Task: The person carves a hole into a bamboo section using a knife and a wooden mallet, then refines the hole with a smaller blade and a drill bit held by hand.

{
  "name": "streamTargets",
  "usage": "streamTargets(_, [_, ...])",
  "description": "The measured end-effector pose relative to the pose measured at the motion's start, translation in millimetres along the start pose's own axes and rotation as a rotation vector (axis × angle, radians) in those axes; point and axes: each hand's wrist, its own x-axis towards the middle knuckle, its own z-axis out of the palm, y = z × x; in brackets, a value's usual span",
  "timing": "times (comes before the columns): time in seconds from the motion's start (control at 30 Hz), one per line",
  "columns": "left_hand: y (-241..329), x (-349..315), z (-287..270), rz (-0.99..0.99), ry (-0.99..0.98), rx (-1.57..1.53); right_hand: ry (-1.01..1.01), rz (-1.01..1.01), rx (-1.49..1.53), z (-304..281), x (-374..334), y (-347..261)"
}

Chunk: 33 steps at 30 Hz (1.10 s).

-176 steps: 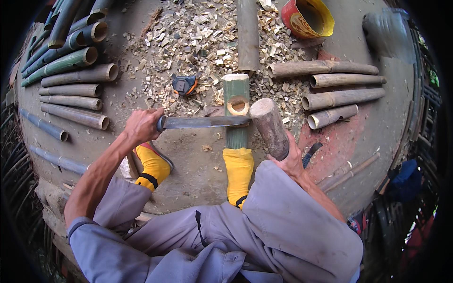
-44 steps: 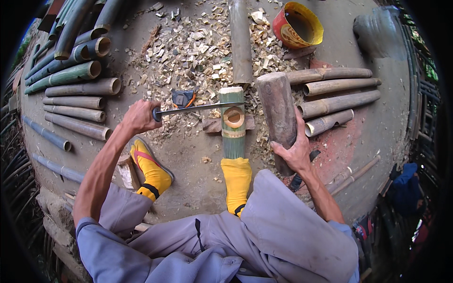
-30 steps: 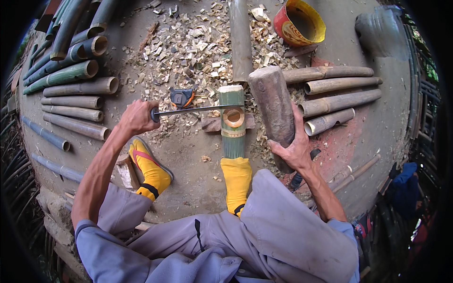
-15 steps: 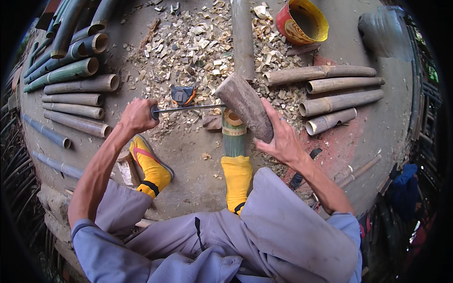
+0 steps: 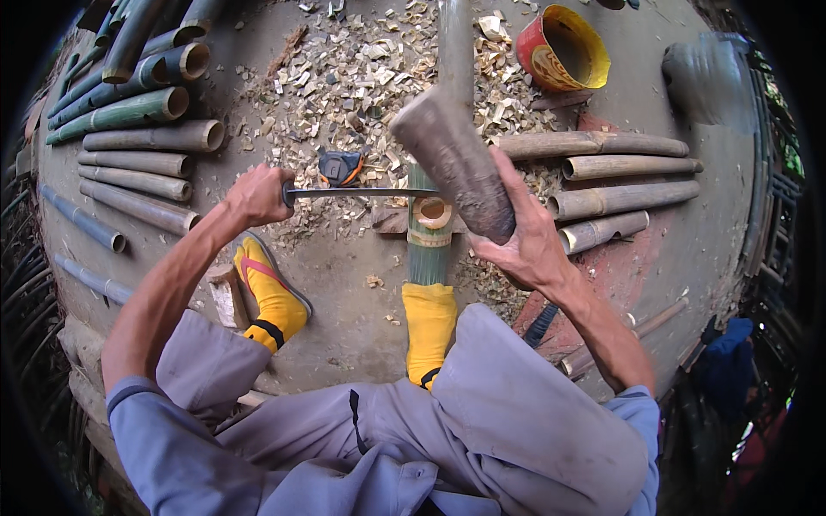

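by the yellow-socked foot [image 5: 428, 325] lay a holed green bamboo [image 5: 428, 260]; the right hand [image 5: 527, 234] had its fingers round a wooden billet [image 5: 458, 168] above it, the left hand [image 5: 256, 194] round a knife [image 5: 353, 192] crossing it. beyond, a red-yellow bucket [image 5: 544, 64] looked brownish inside, contents unclear.

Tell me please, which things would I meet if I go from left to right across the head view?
Stacked bamboo tubes, left hand, tape measure, green bamboo piece, right hand, blue bundle.
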Motion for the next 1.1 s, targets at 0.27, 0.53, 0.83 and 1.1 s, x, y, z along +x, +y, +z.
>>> streamTargets(0.27, [-4, 1, 5, 0.043, -0.037, -0.049, -0.323, 0.149, -0.177, -6, 17, -3])
streamTargets(0.53, [-2, 13, -2, 0.091, -0.140, -0.018, -0.530, 0.245, -0.366, 4, 22, 4])
streamTargets(0.83, [13, -59, 59, 0.447, 0.495, 0.022, 0.132, 0.136, 0.040, -4, -25, 22])
streamTargets(1.1, [-7, -35, 70, 0.195, 0.417, 0.214, 0.162, -0.648, -0.192, 24, -76, 59])
